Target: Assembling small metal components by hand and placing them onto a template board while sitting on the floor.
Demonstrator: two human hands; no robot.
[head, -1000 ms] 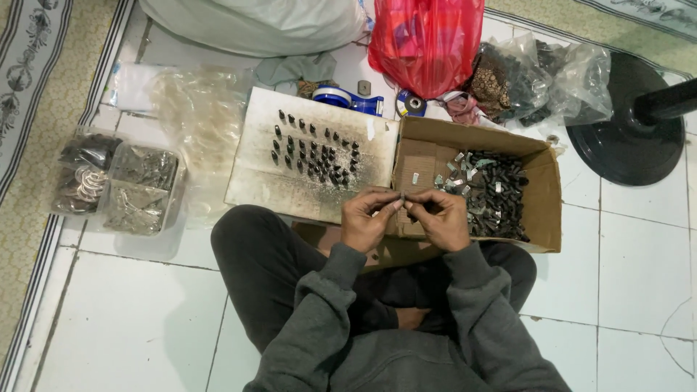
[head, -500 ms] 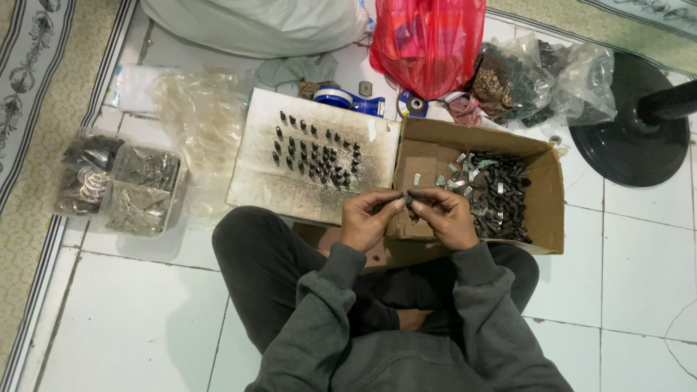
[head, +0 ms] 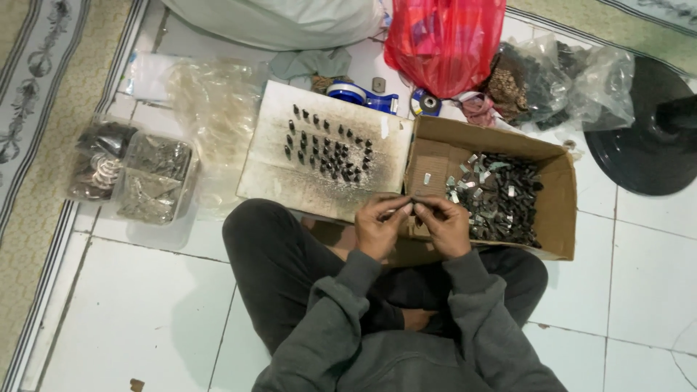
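Note:
I sit cross-legged on a tiled floor. My left hand (head: 379,225) and my right hand (head: 444,223) meet in front of me, fingertips pinched together on a small dark metal part (head: 411,204). Just beyond them lies a stained white board (head: 283,174) with several small dark parts (head: 328,151) standing in rows. To the right is an open cardboard box (head: 559,210) holding a heap of small dark and silvery parts (head: 501,196). Both hands hover over the box's near left corner.
A red plastic bag (head: 444,40) and clear bags of dark parts (head: 559,80) lie behind the box. A tape dispenser (head: 361,95) sits by the board. Clear containers of metal pieces (head: 138,178) stand left. A black round fan base (head: 646,138) is at right.
Both hands stay together over the box corner. The fingers have shifted slightly on the small part; nothing else has moved.

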